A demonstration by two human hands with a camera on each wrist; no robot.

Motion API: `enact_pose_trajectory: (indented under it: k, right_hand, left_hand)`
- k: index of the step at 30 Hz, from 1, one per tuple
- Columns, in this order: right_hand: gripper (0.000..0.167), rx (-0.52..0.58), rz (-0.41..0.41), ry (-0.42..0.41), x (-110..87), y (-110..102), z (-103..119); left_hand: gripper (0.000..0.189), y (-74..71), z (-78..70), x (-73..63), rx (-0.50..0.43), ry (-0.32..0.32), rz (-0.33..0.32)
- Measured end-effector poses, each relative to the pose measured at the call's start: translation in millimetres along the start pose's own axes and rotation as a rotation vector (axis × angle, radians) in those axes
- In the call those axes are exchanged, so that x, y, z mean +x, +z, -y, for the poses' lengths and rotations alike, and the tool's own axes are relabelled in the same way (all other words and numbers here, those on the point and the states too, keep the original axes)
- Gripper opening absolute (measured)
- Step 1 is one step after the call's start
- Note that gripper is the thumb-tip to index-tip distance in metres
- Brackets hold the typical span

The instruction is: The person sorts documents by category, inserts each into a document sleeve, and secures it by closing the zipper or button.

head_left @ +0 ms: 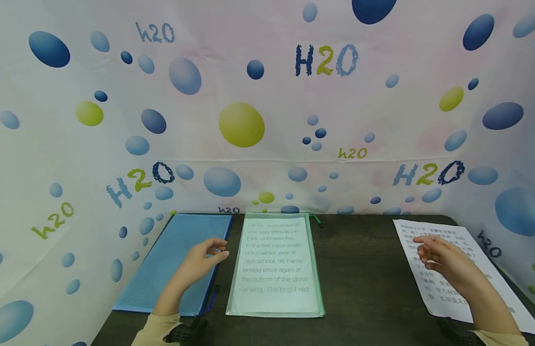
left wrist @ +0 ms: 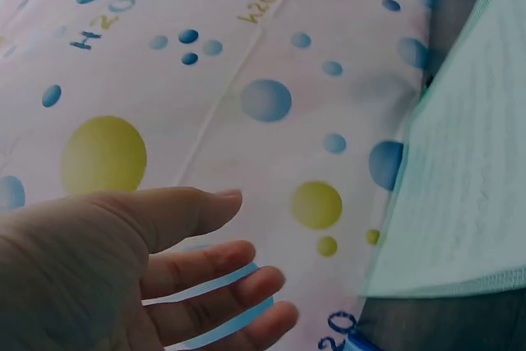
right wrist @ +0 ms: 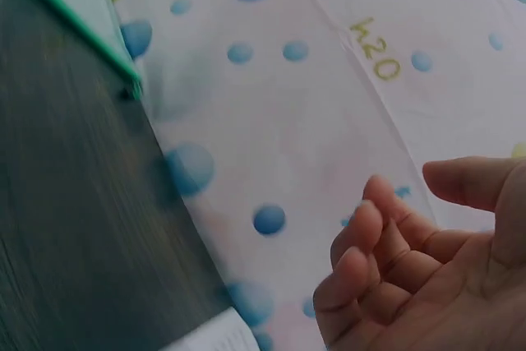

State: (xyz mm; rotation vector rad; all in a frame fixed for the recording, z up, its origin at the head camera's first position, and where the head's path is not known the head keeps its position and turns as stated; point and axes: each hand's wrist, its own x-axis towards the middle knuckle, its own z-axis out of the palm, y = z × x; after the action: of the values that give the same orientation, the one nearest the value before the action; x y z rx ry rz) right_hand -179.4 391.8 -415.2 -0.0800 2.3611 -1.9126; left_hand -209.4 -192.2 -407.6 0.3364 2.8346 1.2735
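My left hand (head_left: 201, 263) hovers over a blue document pouch (head_left: 156, 274), its fingers loosely bent and holding nothing. Thumb and fingers stand apart in the left wrist view, where part of a green-edged mesh pouch (left wrist: 460, 187) appears at the right. That clear green pouch (head_left: 273, 305) lies flat in the middle of the table, with a sheet of large English print showing through it. Over at the right, my right hand (head_left: 451, 266) hangs above a printed paper sheet (head_left: 442, 300) with Chinese text. Its fingers curl loosely around nothing, thumb apart.
The dark wooden table (head_left: 358, 278) shows between the green pouch and the paper sheet. A white backdrop (head_left: 276, 105) with blue and yellow-green dots and "H2O" lettering rises behind and at both sides. A green zipper pull (head_left: 316, 220) sticks out at the green pouch's far right corner.
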Motion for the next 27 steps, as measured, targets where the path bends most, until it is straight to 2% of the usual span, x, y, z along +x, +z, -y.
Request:
enact_pose_trajectory:
  k: [3, 6, 9, 11, 13, 15, 16, 18, 20, 22, 23, 25, 27]
  right_hand:
    - [0.022, -0.242, -0.127, 0.027, -5.6, -10, -1]
    - [0.04, -0.444, -0.189, 0.066, -10.4, -20, 2]
    - [0.059, -0.574, -0.227, 0.089, -14.9, -29, 5]
    - [0.061, -0.628, -0.262, 0.098, -17.7, -36, 3]
    - [0.061, -0.673, -0.304, 0.122, -17.8, -46, -8]
    - [0.065, -0.734, -0.363, 0.13, -8.1, -73, -47]
    - [0.065, -0.759, -0.382, 0.153, -7.9, -78, -53]
    - [0.07, -0.813, -0.431, 0.173, -2.1, -98, -81]
    - [0.07, -0.825, -0.451, 0.202, -3.3, -105, -91]
    - [0.068, -0.807, -0.451, 0.239, -15.2, -92, -70]
    - [0.07, -0.806, -0.465, 0.24, -16.0, -93, -74]
    - [0.068, -0.792, -0.461, 0.269, -24.3, -84, -60]
    - [0.066, -0.83, -0.471, 0.256, -28.2, -83, -59]
  left_hand:
    - [0.038, 2.1, 5.4, 1.6, 0.099, 0.007, -0.074]
    - [0.039, 5.2, 10.3, 2.5, 0.194, 0.037, -0.121]
    - [0.036, 8.4, 16.3, 3.4, 0.328, 0.094, -0.188]
    - [0.034, 9.8, 22.1, 4.1, 0.431, 0.148, -0.248]
    - [0.032, 10.4, 28.2, 4.3, 0.521, 0.192, -0.304]
    - [0.033, 10.3, 34.9, 4.7, 0.578, 0.216, -0.333]
    - [0.034, 10.2, 37.9, 4.5, 0.598, 0.222, -0.34]
    - [0.037, 10.1, 43.4, 4.6, 0.625, 0.217, -0.334]
    - [0.04, 10.0, 47.6, 4.7, 0.648, 0.191, -0.315]
    - [0.042, 9.8, 50.4, 4.6, 0.661, 0.16, -0.291]
    - [0.043, 9.7, 51.3, 4.7, 0.666, 0.142, -0.275]
    - [0.045, 9.2, 52.7, 4.9, 0.675, 0.109, -0.245]
    - [0.046, 8.8, 54.3, 4.9, 0.682, 0.084, -0.217]
